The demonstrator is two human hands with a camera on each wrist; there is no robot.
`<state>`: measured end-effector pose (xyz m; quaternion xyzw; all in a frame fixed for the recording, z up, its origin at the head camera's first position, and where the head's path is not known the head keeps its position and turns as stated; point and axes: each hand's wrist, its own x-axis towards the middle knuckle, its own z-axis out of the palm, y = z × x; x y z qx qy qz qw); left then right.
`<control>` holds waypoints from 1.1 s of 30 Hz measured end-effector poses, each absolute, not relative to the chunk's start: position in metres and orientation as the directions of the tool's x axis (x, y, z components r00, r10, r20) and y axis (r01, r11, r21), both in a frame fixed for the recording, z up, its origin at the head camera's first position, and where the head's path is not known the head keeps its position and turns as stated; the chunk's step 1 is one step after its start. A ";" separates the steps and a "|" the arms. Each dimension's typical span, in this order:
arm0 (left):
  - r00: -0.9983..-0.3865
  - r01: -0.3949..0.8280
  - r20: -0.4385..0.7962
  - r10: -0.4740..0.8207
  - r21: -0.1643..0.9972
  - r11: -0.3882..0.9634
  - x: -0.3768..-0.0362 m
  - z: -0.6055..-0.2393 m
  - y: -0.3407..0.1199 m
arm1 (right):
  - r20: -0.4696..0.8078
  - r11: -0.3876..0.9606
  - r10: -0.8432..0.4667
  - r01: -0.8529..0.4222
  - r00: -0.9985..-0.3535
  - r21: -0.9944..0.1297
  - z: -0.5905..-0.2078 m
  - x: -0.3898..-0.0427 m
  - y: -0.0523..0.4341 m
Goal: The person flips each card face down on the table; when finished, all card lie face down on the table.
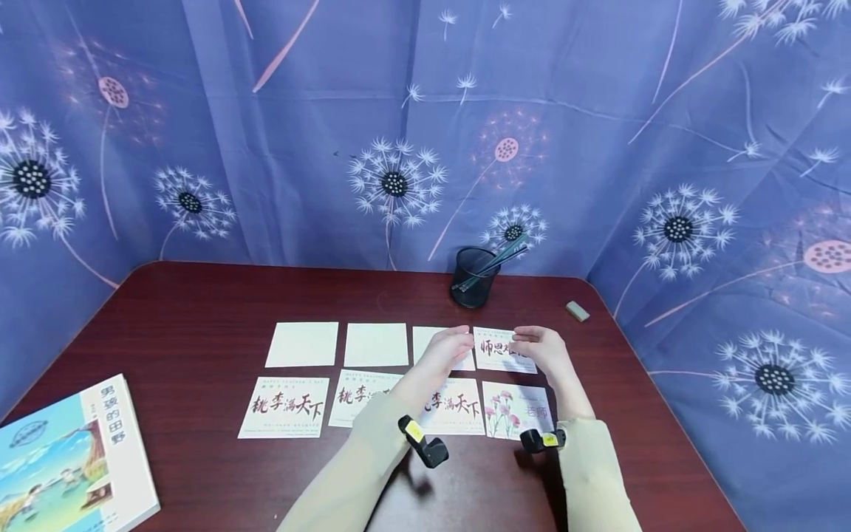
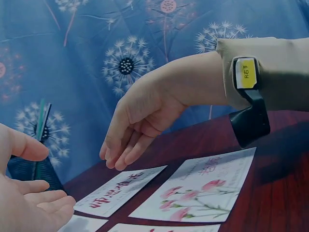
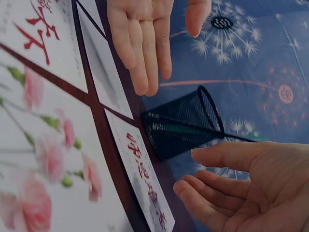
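Observation:
My left hand (image 1: 439,356) hovers over the right one of three blank white cards (image 1: 426,341), its fingers extended and holding nothing. Beside it, my right hand (image 1: 547,350) is above the right edge of a card with dark red calligraphy (image 1: 495,351), partly covering it. In the right wrist view both palms face each other across a gap, with relaxed fingers. Nearer to me lies a card with pink carnations (image 1: 515,410), left of which are three cards with larger calligraphy (image 1: 284,408). My left forearm hides parts of two of these.
Behind the cards stands a black mesh pen cup (image 1: 470,295) with several pens. A small grey-green eraser-like block (image 1: 577,311) sits at the back right. The book (image 1: 122,451) lies at the left of the dark red table (image 1: 199,310). A dandelion-print curtain (image 1: 299,185) surrounds it.

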<state>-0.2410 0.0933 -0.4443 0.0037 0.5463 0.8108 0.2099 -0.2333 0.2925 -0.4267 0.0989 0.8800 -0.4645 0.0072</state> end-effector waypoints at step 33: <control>-0.858 -0.442 -0.311 0.409 0.853 -0.277 -0.251 -0.451 0.105 | -0.222 0.515 0.131 0.258 -0.966 -0.817 -0.438 -0.227 0.328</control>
